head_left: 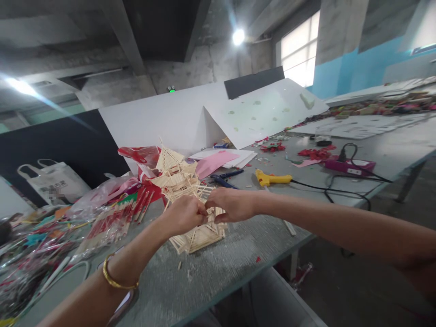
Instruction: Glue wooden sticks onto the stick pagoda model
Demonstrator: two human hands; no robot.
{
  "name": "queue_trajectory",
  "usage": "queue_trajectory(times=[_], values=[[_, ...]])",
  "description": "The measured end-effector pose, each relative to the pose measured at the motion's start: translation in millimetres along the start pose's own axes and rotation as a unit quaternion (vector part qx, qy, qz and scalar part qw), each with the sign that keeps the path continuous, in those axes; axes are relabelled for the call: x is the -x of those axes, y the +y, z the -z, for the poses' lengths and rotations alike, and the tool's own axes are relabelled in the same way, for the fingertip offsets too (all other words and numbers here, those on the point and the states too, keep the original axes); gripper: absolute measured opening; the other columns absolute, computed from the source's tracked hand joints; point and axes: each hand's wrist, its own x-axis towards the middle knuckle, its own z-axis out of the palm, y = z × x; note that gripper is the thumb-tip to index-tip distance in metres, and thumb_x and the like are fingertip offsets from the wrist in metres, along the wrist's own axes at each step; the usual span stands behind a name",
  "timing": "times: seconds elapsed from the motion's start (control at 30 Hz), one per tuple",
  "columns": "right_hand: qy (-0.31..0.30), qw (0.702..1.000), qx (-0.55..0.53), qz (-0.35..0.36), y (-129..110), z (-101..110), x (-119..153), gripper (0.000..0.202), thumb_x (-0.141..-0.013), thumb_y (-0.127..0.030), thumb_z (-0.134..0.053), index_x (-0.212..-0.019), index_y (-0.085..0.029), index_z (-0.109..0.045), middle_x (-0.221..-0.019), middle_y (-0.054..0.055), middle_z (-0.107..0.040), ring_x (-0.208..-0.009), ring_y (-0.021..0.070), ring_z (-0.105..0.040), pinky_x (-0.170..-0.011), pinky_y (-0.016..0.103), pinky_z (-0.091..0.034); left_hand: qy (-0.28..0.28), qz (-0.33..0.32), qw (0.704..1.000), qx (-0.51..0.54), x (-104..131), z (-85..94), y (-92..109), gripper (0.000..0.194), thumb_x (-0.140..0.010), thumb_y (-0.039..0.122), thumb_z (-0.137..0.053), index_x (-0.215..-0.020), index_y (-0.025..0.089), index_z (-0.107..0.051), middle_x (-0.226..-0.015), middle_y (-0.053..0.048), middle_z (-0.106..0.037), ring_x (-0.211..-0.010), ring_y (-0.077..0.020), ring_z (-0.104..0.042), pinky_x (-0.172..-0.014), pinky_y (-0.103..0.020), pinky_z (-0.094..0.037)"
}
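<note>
A pale wooden-stick pagoda model (pixel 177 181) stands upright on the grey table, with tiered roofs and a square base. My left hand (pixel 185 213) is at its near side, fingers curled in and pressed together. My right hand (pixel 230 204) meets it from the right, thumb and fingers bent in a pinch at the lower tier. Both sets of fingertips nearly touch in front of the model. Whatever they pinch is too small or hidden to name. Behind my right hand lie dark blue pliers (pixel 226 178), and a yellow glue gun (pixel 272 178) rests farther right.
Wrapped bundles of sticks (pixel 109 222) and plastic bags crowd the left side. A purple power strip (pixel 350 166) with black cables lies at the right. Pink paper (pixel 216 162) and white sheets sit behind the model. The table's near edge (pixel 245 277) runs diagonally.
</note>
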Motion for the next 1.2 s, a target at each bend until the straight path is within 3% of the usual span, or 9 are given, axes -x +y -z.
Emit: queue_trajectory(times=[0.27, 0.43, 0.7, 0.97, 1.2], values=[[0.027, 0.999, -0.024, -0.024, -6, 8, 8, 0.03, -0.077, -0.028, -0.061, -0.101, -0.011, -0.062, -0.098, 0.012, -0.063, -0.096, 0.0218, -0.053, -0.086, 0.033, -0.038, 0.005, -0.01, 1.0, -0.012, 1, -0.7, 1, 0.022, -0.067, 0.018, -0.05, -0.068, 0.019, -0.072, -0.053, 0.001, -0.06, -0.053, -0.0102, -0.044, -0.053, -0.022, -0.027], [0.071, 0.996, -0.015, -0.054, -1, 16, 26, 0.031, -0.08, -0.032, -0.057, -0.103, -0.013, -0.06, -0.101, 0.011, -0.061, -0.1, 0.0222, -0.051, -0.088, 0.035, -0.038, 0.001, 0.004, 1.0, -0.006, 2, -0.7, 1, 0.02, -0.067, 0.019, -0.054, -0.073, 0.018, -0.073, -0.055, 0.001, -0.062, -0.054, -0.0103, -0.047, -0.052, -0.021, -0.029], [0.086, 0.993, -0.029, -0.079, 5, 23, 56, 0.032, -0.081, -0.036, -0.053, -0.103, -0.014, -0.061, -0.103, 0.01, -0.06, -0.101, 0.022, -0.051, -0.09, 0.036, -0.037, -0.008, -0.01, 1.0, 0.018, 0, 0.1, 1, 0.016, -0.068, 0.02, -0.057, -0.071, 0.017, -0.072, -0.061, 0.0, -0.066, -0.06, -0.012, -0.054, -0.056, -0.021, -0.033], [0.056, 0.99, -0.03, -0.124, 14, 20, 80, 0.033, -0.082, -0.038, -0.051, -0.103, -0.016, -0.061, -0.104, 0.011, -0.059, -0.102, 0.0228, -0.051, -0.089, 0.037, -0.039, -0.013, 0.017, 0.999, 0.036, 2, -0.4, 2, 0.013, -0.066, 0.021, -0.058, -0.068, 0.017, -0.07, -0.057, 0.002, -0.063, -0.056, -0.0111, -0.05, -0.054, -0.021, -0.031], [0.028, 0.977, -0.001, -0.21, 49, 25, 105, 0.034, -0.083, -0.037, -0.049, -0.102, -0.012, -0.061, -0.103, 0.013, -0.061, -0.097, 0.0229, -0.054, -0.087, 0.035, -0.039, -0.028, 0.057, 0.996, 0.055, 3, -0.7, 7, 0.016, -0.067, 0.024, -0.057, -0.07, 0.016, -0.07, -0.061, 0.001, -0.064, -0.061, -0.0129, -0.054, -0.057, -0.021, -0.032]])
